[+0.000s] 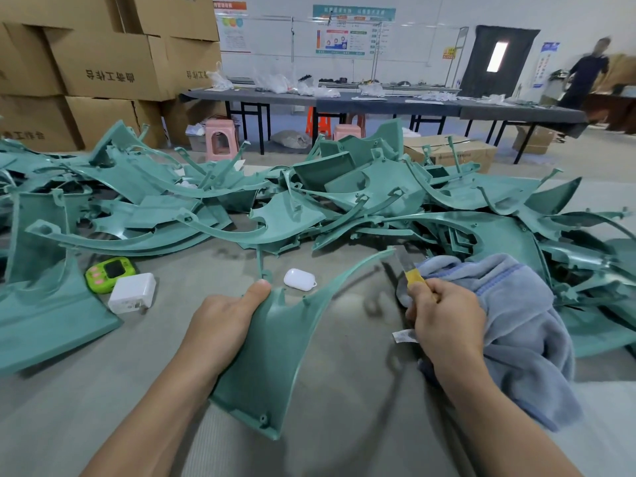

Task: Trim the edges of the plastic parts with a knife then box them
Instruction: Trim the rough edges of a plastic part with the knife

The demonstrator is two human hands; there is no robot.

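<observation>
Left grip (227, 315) holds a green plastic part (272, 356); right grip (444, 321) holds a knife (413, 277) near its curved edge. Trimming seems barely begun: the pile of parts (361, 187) awaits, unboxed.

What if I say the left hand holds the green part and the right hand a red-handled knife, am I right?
Nearly. The head view shows a yellow knife handle, not red; the left hand holds the green part, the right hand the knife.

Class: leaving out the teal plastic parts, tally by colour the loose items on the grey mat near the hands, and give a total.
White: 2, charger block and earbud case
Lime green: 1, timer
Yellow-handled: 1, knife
Blue-grey: 1, towel
Total: 5
</observation>
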